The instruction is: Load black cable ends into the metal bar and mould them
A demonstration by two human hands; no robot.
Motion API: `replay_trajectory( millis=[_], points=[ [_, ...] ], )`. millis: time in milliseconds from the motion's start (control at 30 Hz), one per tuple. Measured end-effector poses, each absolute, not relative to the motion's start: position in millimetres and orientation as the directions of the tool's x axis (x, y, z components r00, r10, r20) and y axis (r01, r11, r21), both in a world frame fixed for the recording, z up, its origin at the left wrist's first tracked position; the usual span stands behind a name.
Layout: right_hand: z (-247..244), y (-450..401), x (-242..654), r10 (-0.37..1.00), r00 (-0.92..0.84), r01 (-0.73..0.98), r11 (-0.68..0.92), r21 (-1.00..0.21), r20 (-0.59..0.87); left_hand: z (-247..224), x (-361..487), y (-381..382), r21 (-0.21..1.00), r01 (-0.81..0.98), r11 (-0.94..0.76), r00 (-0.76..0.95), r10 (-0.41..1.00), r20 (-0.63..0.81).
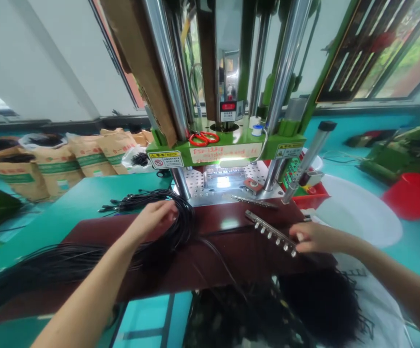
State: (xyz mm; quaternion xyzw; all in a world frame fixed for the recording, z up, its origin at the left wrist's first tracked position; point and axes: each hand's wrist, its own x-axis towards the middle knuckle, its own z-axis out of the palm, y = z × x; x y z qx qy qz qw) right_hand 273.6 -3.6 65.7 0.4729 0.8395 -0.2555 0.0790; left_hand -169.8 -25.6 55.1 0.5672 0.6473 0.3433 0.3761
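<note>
My left hand (161,212) is closed over a looped bundle of black cables (183,220), with its fingertips pinched at the cables; how many strands are in the grip is hidden. A narrow metal strip fixture (268,231) with a row of several pale connector-like pieces lies slanted on the dark red board (228,270). At its near right end, my right hand (309,237) grips it between thumb and curled fingers. Behind it rests a second metal strip (255,201), just in front of the press's perforated plate (195,186).
A green press (181,154) with steel columns stands ahead, red-handled scissors (203,139) on its crosspiece. More black cables (50,263) trail left. A dark heap (321,304) lies below right. Paper sacks (55,157) stand back left; a red basin (416,195) is right.
</note>
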Motion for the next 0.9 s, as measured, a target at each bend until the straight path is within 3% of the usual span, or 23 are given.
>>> replay_trajectory(
  millis=[100,167,300,433,533,600,667,900],
  points=[
    [65,-30,278,0.751,-0.525,0.848,0.424,-0.317,-0.4,65,-102,-58,0.702,0.662,-0.261,0.349,0.937,0.019],
    [58,-35,277,0.792,-0.5,0.863,0.425,-0.272,-0.349,62,-59,-76,0.566,0.706,-0.427,0.495,0.868,0.036],
    [53,-18,270,0.879,-0.381,0.924,0.351,-0.15,-0.288,42,-1,-99,0.411,0.764,-0.497,0.556,0.831,-0.029],
    [68,13,253,0.921,-0.312,0.949,0.291,-0.117,-0.234,24,20,-100,0.423,0.75,-0.508,0.566,0.824,-0.014],
    [81,37,232,0.934,-0.318,0.946,0.3,-0.122,-0.163,15,22,-85,0.624,0.675,-0.393,0.549,0.833,-0.069],
    [88,56,217,0.935,-0.337,0.936,0.319,-0.149,-0.113,10,21,-69,0.82,0.541,-0.187,0.531,0.832,-0.161],
    [93,77,203,0.931,-0.358,0.921,0.34,-0.19,-0.071,10,21,-49,0.924,0.381,0.031,0.516,0.823,-0.24],
    [91,150,155,0.904,-0.424,0.876,0.395,-0.277,-0.053,18,36,14,0.931,0.192,0.31,0.436,0.823,-0.364]
  ],
)
